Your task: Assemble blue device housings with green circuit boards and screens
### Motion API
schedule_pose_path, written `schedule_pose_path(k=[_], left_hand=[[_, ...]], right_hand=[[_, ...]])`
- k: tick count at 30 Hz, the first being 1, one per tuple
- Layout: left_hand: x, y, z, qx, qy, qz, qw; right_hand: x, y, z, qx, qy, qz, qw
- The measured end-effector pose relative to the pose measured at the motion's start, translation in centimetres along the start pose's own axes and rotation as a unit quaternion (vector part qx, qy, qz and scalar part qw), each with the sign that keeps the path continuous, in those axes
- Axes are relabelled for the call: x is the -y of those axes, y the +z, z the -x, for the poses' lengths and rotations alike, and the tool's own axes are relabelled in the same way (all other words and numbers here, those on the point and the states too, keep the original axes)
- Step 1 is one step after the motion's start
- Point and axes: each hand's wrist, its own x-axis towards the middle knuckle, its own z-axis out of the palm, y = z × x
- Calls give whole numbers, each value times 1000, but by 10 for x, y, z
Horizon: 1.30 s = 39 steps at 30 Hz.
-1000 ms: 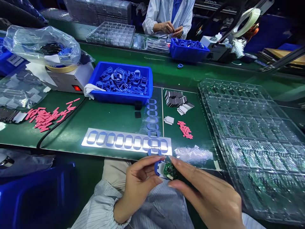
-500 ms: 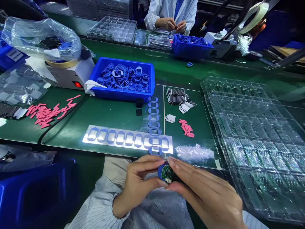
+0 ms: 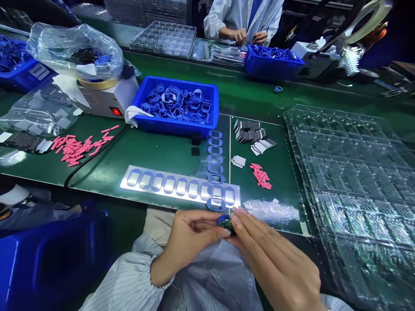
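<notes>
pale striped smock, gathered cuff, bare left hand, bare right hand

A green-topped assembly bench is laid across the view; a parallel green bench is positioned beyond it; a blue plastic stool is placed at lower left; dark metal shelving is seen at the far edge; bright light is reflected from the green surfaces.
</notes>
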Motion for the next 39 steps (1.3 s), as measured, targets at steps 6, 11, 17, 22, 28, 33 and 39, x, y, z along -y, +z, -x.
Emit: schedule_pose_path(k=[6, 11, 17, 22, 28, 33, 39], left_hand=[[0, 1, 3, -16, 87, -97, 991], [-3, 3, 10, 5, 163, -183, 969], [-1, -3, 15, 68, 249, -243, 935], [-1, -7, 18, 104, 294, -252, 916], [-5, -3, 20, 19, 200, -262, 944], [-3, -1, 21, 12, 216, -263, 940], [1, -5, 18, 51, 190, -247, 949]], right_hand=[[8, 5, -1, -48, 162, -154, 974], [4, 1, -7, -29, 326, -349, 878], [4, -4, -6, -13, 344, -426, 837], [13, -2, -2, -55, 355, -412, 838], [4, 2, -6, -8, 338, -472, 814], [3, 0, 1, -35, 312, -420, 852], [3, 4, 5, -27, 353, -461, 814]])
